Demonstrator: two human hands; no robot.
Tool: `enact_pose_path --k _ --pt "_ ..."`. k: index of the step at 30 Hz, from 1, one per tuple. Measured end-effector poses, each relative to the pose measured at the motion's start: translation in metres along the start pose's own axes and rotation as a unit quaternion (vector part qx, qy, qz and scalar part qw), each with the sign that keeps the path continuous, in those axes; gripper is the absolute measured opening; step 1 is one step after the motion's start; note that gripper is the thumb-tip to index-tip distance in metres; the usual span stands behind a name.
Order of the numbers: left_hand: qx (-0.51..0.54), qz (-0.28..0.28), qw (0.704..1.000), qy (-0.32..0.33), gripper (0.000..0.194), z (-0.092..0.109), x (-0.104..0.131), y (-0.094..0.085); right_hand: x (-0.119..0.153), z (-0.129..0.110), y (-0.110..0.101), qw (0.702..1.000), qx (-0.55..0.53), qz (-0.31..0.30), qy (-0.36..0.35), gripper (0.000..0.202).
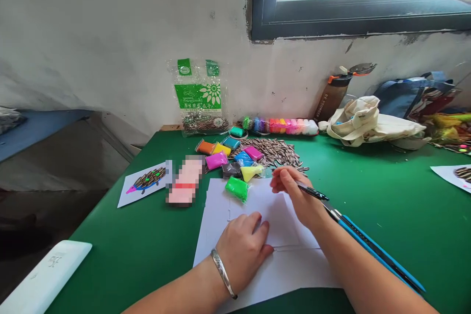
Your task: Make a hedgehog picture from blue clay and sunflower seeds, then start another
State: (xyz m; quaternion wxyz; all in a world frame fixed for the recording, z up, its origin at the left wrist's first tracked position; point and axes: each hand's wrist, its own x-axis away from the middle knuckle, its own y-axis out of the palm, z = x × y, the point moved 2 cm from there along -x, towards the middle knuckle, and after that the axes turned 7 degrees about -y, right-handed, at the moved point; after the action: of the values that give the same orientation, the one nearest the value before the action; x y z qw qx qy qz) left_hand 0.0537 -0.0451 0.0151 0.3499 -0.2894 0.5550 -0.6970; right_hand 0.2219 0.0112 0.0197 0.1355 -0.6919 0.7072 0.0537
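"What are the fingers doing?"

"The left hand (243, 245) holds nothing; its half-bent fingers rest on the white paper sheets (301, 267), probably to steady them. The right hand (294, 191) is loosely curled around a slim black pen (314, 192), lying back towards the wrist, perhaps to leave the fingertips free."

"And the paper?"

"Flat on the green tabletop (147, 260), under both hands. A bright green soft packet in clear wrap (237, 189) sits on its far edge, with striped seeds (275, 149) heaped beyond, likely for easy reach."

"Anything further out?"

"A white card with a seed-covered hedgehog (149, 181) lies face up at left, seemingly to be seen. A long blue-and-black tool (382, 250) lies beside the right forearm."
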Motion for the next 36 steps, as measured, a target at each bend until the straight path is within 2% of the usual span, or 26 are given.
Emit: enact_pose_path --k 2,6,11,16,20,24,30,36 --pt "0.011 0.004 1.0 0.011 0.026 0.0 0.0 0.001 0.003 0.004 0.013 0.994 -0.097 -0.042 0.035 0.036" --pt "0.051 0.043 0.997 0.041 0.015 -0.008 0.001 0.0 0.004 0.019 0.025 0.987 -0.122 -0.079 0.065 0.04" --pt "0.043 0.1 0.994 -0.018 0.024 -0.038 -0.003 -0.011 0.0 0.029 0.021 0.979 -0.163 -0.072 0.099 0.041" --pt "0.017 0.082 0.995 -0.057 0.03 -0.057 -0.01 -0.01 0.002 0.023 0.021 0.982 -0.139 -0.084 0.098 0.041" --pt "0.008 0.079 0.994 -0.07 0.034 -0.054 -0.017 -0.006 0.002 0.019 0.022 0.986 -0.102 -0.095 0.093 0.041" --pt "-0.009 0.081 0.993 -0.09 0.037 -0.051 -0.022 -0.006 0.001 0.02 0.021 0.984 -0.115 -0.09 0.097 0.04" --pt "0.013 0.066 0.994 -0.081 0.03 -0.058 -0.017 -0.007 0.001 0.024 0.021 0.981 -0.135 -0.092 0.105 0.04" --pt "0.042 0.044 0.996 -0.059 0.027 -0.062 -0.013 -0.012 0.0 0.017 0.018 0.988 -0.073 -0.089 0.099 0.035"
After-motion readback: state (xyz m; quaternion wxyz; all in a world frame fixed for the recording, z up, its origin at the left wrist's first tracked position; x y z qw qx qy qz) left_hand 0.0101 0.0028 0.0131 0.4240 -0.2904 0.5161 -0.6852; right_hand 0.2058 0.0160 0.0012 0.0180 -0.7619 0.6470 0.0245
